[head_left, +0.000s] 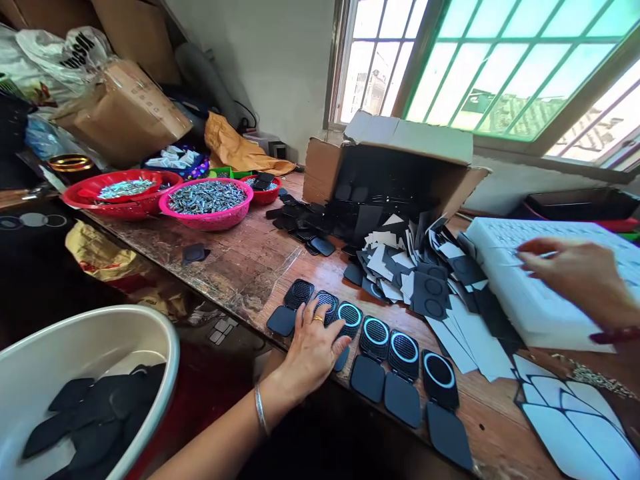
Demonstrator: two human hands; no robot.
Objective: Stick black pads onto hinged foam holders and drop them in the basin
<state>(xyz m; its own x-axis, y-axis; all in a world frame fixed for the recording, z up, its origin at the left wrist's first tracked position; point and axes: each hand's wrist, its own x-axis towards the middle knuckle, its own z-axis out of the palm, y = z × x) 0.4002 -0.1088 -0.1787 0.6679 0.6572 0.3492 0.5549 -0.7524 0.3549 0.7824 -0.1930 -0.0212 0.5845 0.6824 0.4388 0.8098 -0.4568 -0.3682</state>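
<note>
A row of small black hinged square cases (pixel 404 353) lies unfolded along the table's front edge. Several of them carry a pale ring on a mesh face, with a plain flat lid (pixel 403 399) folded out toward me. My left hand (pixel 313 343) rests over the left part of this row, fingers spread and fingertips on the cases, hiding some of them. To the right, my right hand (pixel 575 273) is above a white foam block (pixel 540 313) with a dotted top. Its thumb and fingers are pinched together on something thin that I cannot make out.
Black and grey card pieces (pixel 385 260) spill from a cardboard box (pixel 320 170) behind the row. White rounded sheets (pixel 595 433) lie front right. Baskets of metal parts (pixel 207 200) stand back left. A cream basin (pixel 167 333) with black pieces sits below the table edge.
</note>
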